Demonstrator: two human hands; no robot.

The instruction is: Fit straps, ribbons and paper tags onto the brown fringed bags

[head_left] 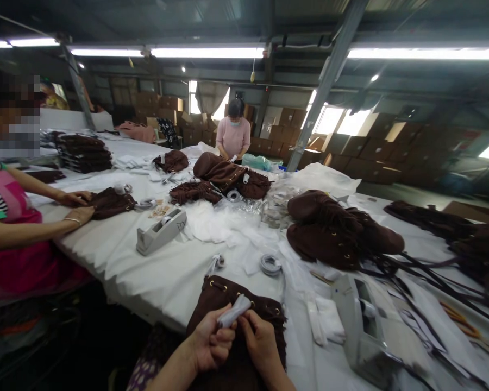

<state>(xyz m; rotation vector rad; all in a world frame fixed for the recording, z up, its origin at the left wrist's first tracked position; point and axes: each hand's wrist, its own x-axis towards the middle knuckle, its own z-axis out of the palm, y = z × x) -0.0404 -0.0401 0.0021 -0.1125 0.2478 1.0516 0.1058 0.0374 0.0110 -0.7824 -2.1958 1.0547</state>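
My left hand (217, 338) is closed around a small roll wrapped in thin whitish-grey material (234, 311). The fingers of my right hand (257, 335) pinch together at the roll's right side; exactly what they grip there is hidden. Beneath both hands lies a dark brown bag (224, 290) with gold eyelets along its top and fringe down its right side. Just beyond its top edge sit a wrapped strap end (217, 262) and a grey coil (271, 265).
Tape dispensers stand left (161, 232) and right (356, 320). Brown bags (330, 228) are piled behind the right one. White stuffing (212, 222) covers mid-table. At left, a co-worker's hands (79, 209) rest on another brown bag (110, 203); another person (233, 136) stands across the table.
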